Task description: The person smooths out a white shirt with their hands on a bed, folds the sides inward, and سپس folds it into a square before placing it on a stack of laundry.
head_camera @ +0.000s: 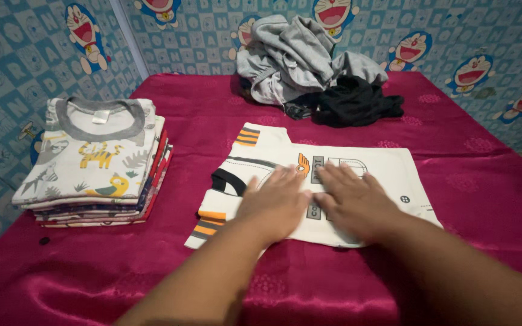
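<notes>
A small cream T-shirt (388, 172) with orange and black striped sleeve cuffs and a black collar lies flat on the red satin cloth (212, 121), folded lengthwise. My left hand (276, 202) rests palm down on its middle, fingers spread. My right hand (354, 199) lies flat beside it on the same shirt, fingers apart. Neither hand grips anything. The two hands almost touch over the printed chest patch.
A neat stack of folded shirts (98, 163), topped by a white one with animal prints and a grey collar, sits at the left. A heap of unfolded grey clothes (297, 54) and a black garment (354, 102) lies at the back against the cartoon-patterned wall.
</notes>
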